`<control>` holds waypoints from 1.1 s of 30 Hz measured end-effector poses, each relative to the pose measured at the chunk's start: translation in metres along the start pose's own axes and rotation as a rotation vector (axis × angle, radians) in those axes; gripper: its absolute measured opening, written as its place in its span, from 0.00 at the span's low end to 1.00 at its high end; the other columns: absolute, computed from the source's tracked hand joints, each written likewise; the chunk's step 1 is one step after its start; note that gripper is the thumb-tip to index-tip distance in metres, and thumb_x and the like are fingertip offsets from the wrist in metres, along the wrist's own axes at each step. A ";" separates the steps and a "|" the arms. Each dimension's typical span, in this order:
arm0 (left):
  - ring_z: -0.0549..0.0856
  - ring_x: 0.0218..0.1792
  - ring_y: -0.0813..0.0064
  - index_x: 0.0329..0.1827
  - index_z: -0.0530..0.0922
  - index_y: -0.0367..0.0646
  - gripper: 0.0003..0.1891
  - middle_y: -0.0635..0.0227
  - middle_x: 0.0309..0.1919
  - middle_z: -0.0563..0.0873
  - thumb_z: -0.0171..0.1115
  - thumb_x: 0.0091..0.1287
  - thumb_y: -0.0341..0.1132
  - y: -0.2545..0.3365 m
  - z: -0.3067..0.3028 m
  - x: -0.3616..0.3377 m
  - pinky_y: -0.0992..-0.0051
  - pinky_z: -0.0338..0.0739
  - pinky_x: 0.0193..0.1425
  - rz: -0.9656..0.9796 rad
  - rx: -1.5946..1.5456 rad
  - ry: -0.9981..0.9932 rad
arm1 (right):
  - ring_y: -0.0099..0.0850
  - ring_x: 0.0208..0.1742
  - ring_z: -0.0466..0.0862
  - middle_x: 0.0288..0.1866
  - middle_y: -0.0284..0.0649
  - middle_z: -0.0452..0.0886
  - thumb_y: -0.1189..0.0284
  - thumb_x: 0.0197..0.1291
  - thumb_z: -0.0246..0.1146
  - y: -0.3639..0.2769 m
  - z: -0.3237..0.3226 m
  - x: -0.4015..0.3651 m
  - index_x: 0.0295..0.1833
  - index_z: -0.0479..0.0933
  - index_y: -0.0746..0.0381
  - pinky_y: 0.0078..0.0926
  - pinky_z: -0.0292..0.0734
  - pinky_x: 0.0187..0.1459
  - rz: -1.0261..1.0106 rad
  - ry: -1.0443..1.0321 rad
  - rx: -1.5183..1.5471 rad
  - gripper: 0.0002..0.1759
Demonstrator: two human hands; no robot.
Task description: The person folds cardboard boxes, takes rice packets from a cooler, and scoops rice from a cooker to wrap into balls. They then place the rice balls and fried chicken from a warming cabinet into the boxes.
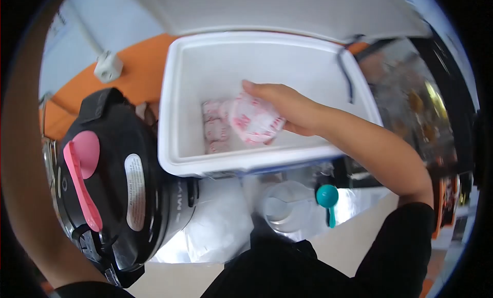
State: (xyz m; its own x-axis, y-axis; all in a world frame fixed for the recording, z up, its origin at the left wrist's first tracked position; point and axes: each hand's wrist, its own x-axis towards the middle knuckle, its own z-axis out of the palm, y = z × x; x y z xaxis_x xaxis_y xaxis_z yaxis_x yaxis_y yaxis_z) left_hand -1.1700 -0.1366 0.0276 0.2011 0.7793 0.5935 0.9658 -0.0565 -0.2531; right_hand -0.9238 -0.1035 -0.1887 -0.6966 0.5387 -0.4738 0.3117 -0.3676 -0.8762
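My right hand (287, 107) reaches into a white cooler box (268, 163) and grips a rounded package (252, 122) in white wrapping with pink-red print. The package is held above the box floor. Several similar wrapped packages (216, 129) lie against the box's left inner wall; the held one partly hides them. Of my left side only the forearm (25, 154) shows, raised along the left edge of the view; the hand itself is out of frame.
The cooler's lid (287, 10) stands raised behind it. A black rice cooker (115, 180) with a pink rice paddle (82, 180) on top sits at the left. In front are a clear container (287, 205) and a teal scoop (327, 196). A white power socket (108, 67) lies behind.
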 end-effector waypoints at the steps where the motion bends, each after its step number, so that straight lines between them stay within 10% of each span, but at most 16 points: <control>1: 0.80 0.65 0.58 0.67 0.78 0.50 0.32 0.51 0.63 0.81 0.71 0.62 0.54 0.005 -0.003 0.002 0.58 0.68 0.74 0.004 -0.008 -0.022 | 0.37 0.52 0.85 0.53 0.48 0.81 0.57 0.65 0.66 0.001 -0.002 -0.015 0.62 0.71 0.70 0.37 0.86 0.47 -0.110 0.001 0.068 0.31; 12: 0.77 0.63 0.47 0.68 0.71 0.41 0.34 0.49 0.61 0.78 0.67 0.55 0.18 0.062 -0.001 -0.129 0.58 0.73 0.66 0.271 -0.280 -0.059 | 0.25 0.51 0.83 0.51 0.37 0.83 0.71 0.57 0.76 0.140 0.042 -0.264 0.60 0.72 0.64 0.28 0.81 0.52 -0.476 0.149 0.349 0.28; 19: 0.75 0.67 0.57 0.74 0.65 0.41 0.52 0.55 0.65 0.75 0.83 0.42 0.34 0.110 -0.036 -0.179 0.59 0.72 0.68 -0.133 -0.847 -0.452 | 0.24 0.53 0.81 0.51 0.35 0.82 0.69 0.55 0.78 0.278 0.027 -0.360 0.60 0.73 0.63 0.27 0.79 0.54 -0.472 0.528 0.438 0.30; 21: 0.77 0.64 0.58 0.76 0.63 0.40 0.53 0.57 0.65 0.76 0.71 0.36 0.21 0.135 -0.008 -0.219 0.58 0.74 0.68 -0.074 -1.221 -0.082 | 0.24 0.51 0.82 0.49 0.34 0.82 0.67 0.54 0.79 0.300 0.022 -0.389 0.59 0.74 0.61 0.26 0.80 0.51 -0.490 0.623 0.454 0.30; 22: 0.83 0.59 0.55 0.71 0.69 0.35 0.29 0.47 0.62 0.80 0.64 0.71 0.40 0.208 -0.067 -0.228 0.62 0.79 0.64 0.015 -1.089 -0.273 | 0.23 0.50 0.82 0.48 0.34 0.82 0.66 0.54 0.79 0.309 0.026 -0.398 0.58 0.74 0.60 0.25 0.80 0.50 -0.495 0.687 0.464 0.29; 24: 0.77 0.66 0.55 0.71 0.68 0.36 0.35 0.51 0.63 0.79 0.73 0.65 0.42 0.314 -0.088 -0.266 0.59 0.70 0.72 0.022 -1.557 -0.603 | 0.22 0.50 0.82 0.48 0.32 0.82 0.67 0.53 0.79 0.333 0.022 -0.426 0.59 0.74 0.59 0.25 0.79 0.52 -0.484 0.721 0.484 0.30; 25: 0.75 0.67 0.57 0.78 0.59 0.43 0.59 0.57 0.66 0.73 0.75 0.33 0.25 0.353 -0.036 -0.298 0.55 0.71 0.71 0.065 -1.632 -0.746 | 0.22 0.51 0.81 0.49 0.32 0.81 0.69 0.54 0.79 0.341 0.020 -0.442 0.59 0.73 0.59 0.25 0.79 0.54 -0.489 0.725 0.492 0.30; 29: 0.76 0.67 0.62 0.76 0.59 0.40 0.50 0.58 0.68 0.73 0.81 0.51 0.32 0.599 -0.048 -0.333 0.60 0.74 0.68 -0.057 -2.247 -1.147 | 0.24 0.55 0.79 0.52 0.34 0.80 0.69 0.54 0.79 0.386 0.001 -0.519 0.62 0.71 0.61 0.26 0.76 0.57 -0.593 0.842 0.355 0.33; 33: 0.82 0.59 0.65 0.71 0.66 0.35 0.38 0.60 0.60 0.80 0.76 0.58 0.28 0.741 -0.055 -0.340 0.64 0.78 0.65 0.051 -2.114 -1.287 | 0.29 0.59 0.77 0.58 0.40 0.77 0.66 0.55 0.79 0.459 -0.028 -0.606 0.68 0.66 0.63 0.28 0.75 0.61 -0.487 1.207 0.066 0.40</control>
State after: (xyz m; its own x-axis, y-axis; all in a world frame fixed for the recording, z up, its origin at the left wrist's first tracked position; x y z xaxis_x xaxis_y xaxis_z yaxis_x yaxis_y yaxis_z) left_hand -0.5139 -0.4776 -0.3192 0.8345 0.5381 -0.1186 -0.0470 0.2841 0.9577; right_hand -0.3409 -0.5771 -0.3061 0.2990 0.9510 0.0792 0.1369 0.0394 -0.9898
